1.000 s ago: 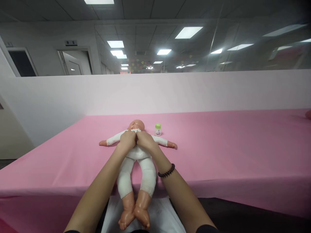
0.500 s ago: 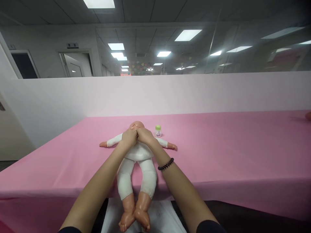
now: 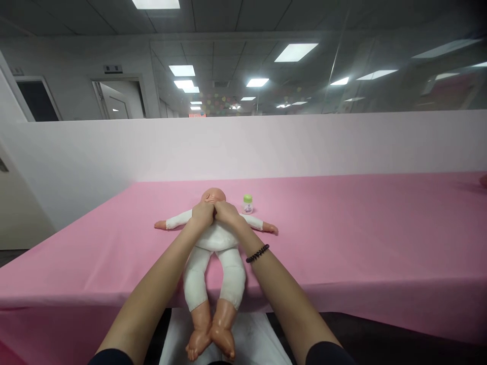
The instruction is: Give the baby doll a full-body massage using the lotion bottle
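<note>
A baby doll with a white cloth body lies on its back, its bald head far from me and its bare feet past the table's near edge. At its chin and upper chest, my left hand and my right hand meet side by side. Both have curled, closed fingers and touch the doll. Whatever they hold, if anything, is hidden behind the knuckles. Just beyond my right hand stands a small jar with a green lid, upright and apart from my fingers.
Pink cloth covers the wide table and hangs over its front edge. A low white wall with glass above runs along the back. Something small and reddish shows at the far right edge. A dark bead-like bracelet circles my right wrist.
My closed hands stay at the doll's chin and chest, with only a slight shift of the right forearm to the left. The doll and the jar rest as before.
</note>
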`<state>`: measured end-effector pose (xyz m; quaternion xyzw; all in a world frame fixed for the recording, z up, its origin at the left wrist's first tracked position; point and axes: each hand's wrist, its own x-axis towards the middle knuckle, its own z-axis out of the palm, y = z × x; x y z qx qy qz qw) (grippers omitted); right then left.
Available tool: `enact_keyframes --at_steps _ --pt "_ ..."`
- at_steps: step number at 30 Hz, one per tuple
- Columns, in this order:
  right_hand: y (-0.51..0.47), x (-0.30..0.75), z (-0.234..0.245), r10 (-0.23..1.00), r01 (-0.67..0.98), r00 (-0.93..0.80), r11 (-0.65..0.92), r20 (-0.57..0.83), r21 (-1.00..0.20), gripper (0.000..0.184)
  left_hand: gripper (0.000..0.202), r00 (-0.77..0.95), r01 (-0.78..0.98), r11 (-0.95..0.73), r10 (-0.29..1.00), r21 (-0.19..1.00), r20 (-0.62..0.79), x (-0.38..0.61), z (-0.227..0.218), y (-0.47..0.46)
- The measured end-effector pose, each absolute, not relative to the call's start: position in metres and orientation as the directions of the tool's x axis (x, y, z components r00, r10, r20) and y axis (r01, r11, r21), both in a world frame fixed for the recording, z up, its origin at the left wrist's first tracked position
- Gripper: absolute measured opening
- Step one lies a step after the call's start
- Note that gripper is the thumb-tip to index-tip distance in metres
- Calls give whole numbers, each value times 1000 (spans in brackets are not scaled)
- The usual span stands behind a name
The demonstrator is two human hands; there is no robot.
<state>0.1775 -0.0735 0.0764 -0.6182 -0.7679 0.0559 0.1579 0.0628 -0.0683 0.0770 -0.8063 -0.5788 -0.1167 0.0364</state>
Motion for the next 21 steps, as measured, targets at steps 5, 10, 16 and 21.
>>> enact_keyframes --at_steps 5,10,16,21 --pt "-71 183 77 959 932 -154 221 238 -286 29 29 307 939 -338 906 61 292 66 82 -73" --pt "-69 181 70 964 930 -130 200 233 -309 29 32 301 942 -330 911 60 283 69 77 -71" --pt "-64 182 71 960 913 -104 196 259 -359 24 34 320 934 -351 904 65 283 71 81 -70" --pt "-57 182 66 952 895 -22 155 307 -419 32 39 327 919 -379 885 107 332 76 76 -69"
